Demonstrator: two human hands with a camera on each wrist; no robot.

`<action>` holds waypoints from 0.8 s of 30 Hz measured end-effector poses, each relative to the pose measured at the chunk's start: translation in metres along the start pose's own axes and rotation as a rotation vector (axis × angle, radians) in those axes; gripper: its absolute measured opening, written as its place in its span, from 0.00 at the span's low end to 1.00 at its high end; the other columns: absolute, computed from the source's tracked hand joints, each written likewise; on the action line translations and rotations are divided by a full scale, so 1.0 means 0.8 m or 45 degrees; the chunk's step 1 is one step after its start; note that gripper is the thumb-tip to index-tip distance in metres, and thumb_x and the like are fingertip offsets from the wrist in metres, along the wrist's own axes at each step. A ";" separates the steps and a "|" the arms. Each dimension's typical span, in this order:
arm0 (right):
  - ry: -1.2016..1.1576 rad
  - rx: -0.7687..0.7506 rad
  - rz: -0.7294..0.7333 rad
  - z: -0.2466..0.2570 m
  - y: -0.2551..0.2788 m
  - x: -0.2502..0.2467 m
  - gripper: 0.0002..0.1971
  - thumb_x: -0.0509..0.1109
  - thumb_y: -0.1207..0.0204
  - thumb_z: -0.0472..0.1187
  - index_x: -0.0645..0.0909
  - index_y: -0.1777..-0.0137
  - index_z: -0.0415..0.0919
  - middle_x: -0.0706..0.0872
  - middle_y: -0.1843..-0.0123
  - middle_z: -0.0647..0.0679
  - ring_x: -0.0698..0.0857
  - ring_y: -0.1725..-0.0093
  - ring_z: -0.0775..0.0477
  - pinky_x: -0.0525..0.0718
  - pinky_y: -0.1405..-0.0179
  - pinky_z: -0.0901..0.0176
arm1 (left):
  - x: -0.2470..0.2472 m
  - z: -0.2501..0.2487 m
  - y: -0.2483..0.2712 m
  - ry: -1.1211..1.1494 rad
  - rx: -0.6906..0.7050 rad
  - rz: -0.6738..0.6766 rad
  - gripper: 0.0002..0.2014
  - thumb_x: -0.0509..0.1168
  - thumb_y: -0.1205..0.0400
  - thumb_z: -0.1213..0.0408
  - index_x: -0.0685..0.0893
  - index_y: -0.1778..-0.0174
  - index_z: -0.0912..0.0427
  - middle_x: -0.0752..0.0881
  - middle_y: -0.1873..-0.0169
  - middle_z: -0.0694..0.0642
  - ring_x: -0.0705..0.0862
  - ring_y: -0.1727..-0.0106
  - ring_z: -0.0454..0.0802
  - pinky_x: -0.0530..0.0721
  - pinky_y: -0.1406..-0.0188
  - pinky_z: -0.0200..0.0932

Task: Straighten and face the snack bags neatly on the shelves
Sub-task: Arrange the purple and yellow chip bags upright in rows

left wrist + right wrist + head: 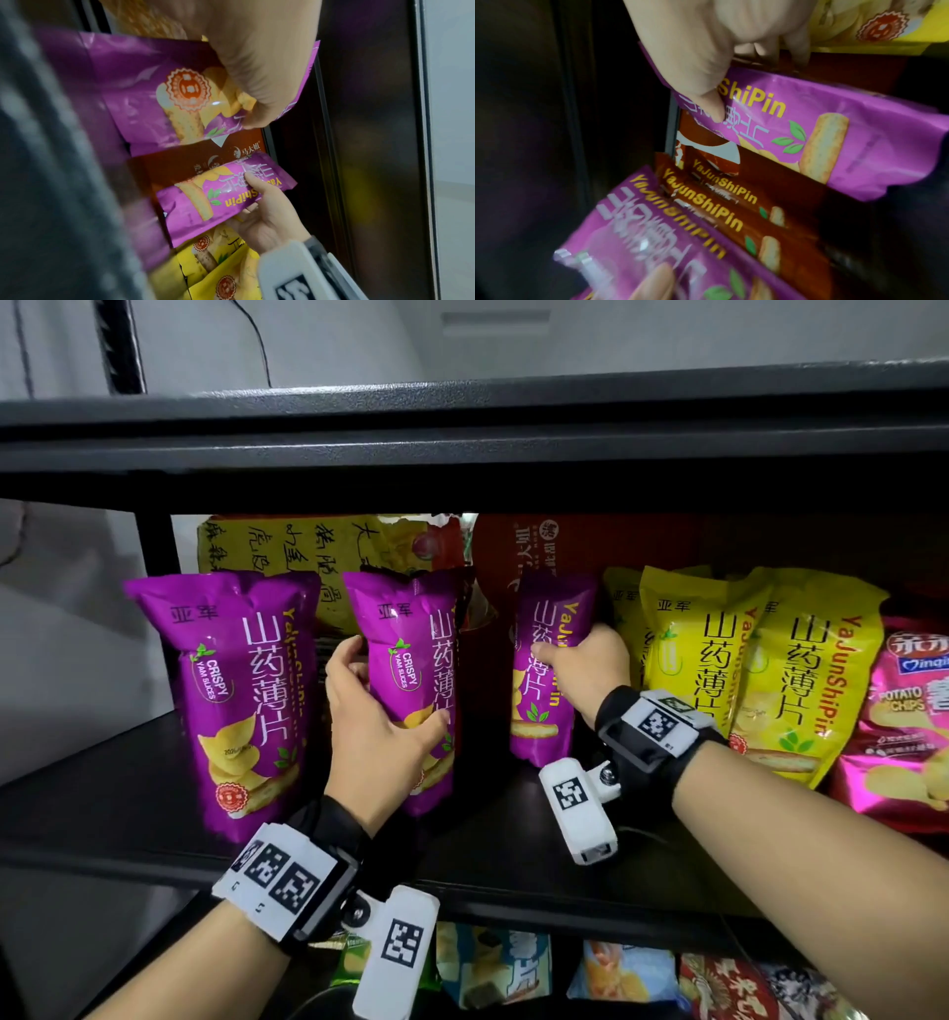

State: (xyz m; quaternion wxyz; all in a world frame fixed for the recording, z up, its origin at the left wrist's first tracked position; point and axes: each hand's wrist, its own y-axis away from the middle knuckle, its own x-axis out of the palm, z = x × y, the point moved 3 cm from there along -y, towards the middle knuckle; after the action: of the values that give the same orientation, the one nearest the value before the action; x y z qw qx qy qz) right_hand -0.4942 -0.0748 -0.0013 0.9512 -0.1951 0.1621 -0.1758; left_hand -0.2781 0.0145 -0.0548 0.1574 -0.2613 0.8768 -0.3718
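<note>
Standing upright on the black metal shelf (488,855), a glossy purple crinkled foil bag (411,670) is gripped by the left hand (375,726), print facing outward. Beyond and to its right, a narrower purple foil bag (544,670), turned edge-on with its long axis vertical, is pinched by the right hand (590,670). Yellow foil bags (719,660) stand just right of that hand.

Purple bag (233,690): "CRISPY YAM SLICES", "YaJunShiPin"

At twelve o'clock above me a black cable (257,346) hangs down the white wall (334,341); on my wrists I wear marker-tagged cameras (400,952).
</note>
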 end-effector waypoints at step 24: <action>-0.314 -0.303 0.338 0.052 0.091 -0.081 0.34 0.66 0.23 0.66 0.80 0.56 0.27 0.91 0.57 0.35 0.91 0.56 0.36 0.89 0.53 0.39 | 0.085 -0.126 0.002 0.777 -0.247 0.222 0.20 0.73 0.19 0.50 0.88 0.51 0.68 0.92 0.53 0.69 0.91 0.50 0.69 0.86 0.44 0.73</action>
State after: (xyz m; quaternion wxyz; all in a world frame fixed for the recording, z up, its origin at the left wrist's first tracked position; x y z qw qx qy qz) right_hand -0.5159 0.0266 0.0192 0.9489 -0.3030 0.0883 -0.0035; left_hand -0.3811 0.0336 0.0065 -0.1068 -0.0758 0.9338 -0.3328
